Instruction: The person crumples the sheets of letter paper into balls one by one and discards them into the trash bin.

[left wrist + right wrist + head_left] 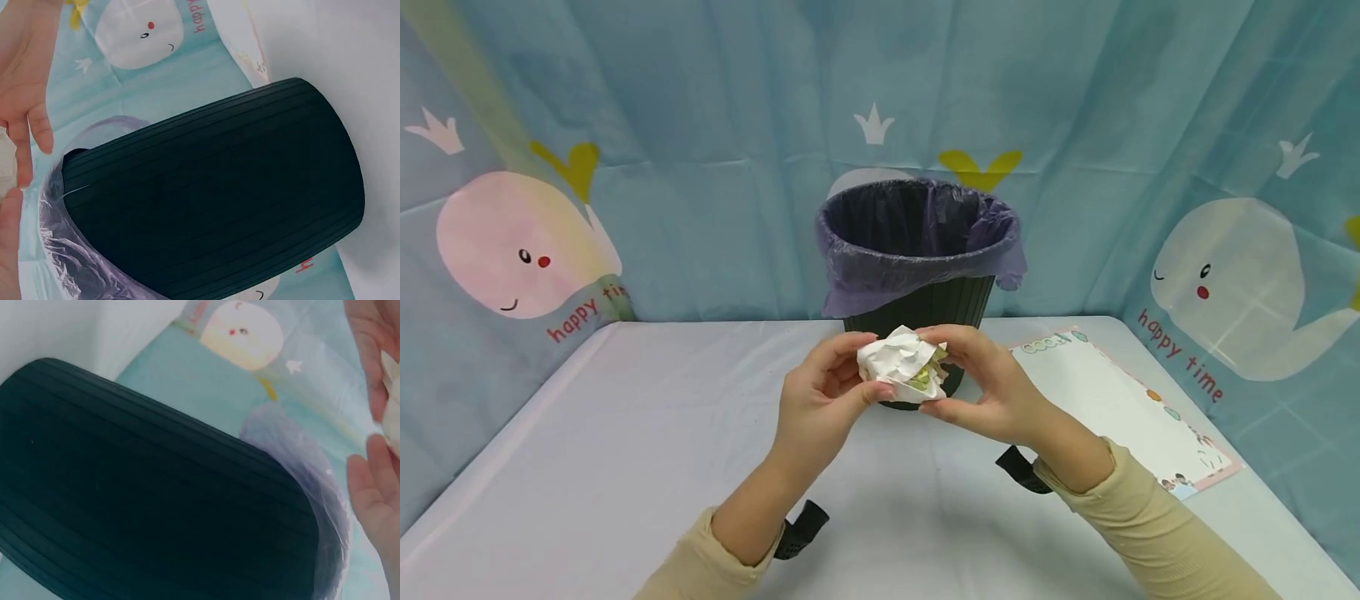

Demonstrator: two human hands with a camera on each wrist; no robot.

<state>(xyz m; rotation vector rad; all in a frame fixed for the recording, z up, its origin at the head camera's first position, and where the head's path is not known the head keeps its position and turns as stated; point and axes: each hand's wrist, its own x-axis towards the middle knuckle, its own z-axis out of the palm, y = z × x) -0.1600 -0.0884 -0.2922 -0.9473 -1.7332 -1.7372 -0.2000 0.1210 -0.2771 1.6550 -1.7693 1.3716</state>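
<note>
Both hands hold a crumpled white paper wad between them, with yellow-green bits showing at its right side. My left hand pinches its left end between thumb and fingers. The right hand grips the other end the same way. In the head view the wad overlaps the front of a dark ribbed trash bin. A purple plastic bag lines the bin and folds over its rim. At the left edge of the left wrist view, part of the paper wad shows by the fingers.
The bin stands on a white-covered table near the back. To its right lies a white board with a decorated pink border. A blue curtain with cartoon whales hangs behind and at the sides. Black straps sit at the wrists.
</note>
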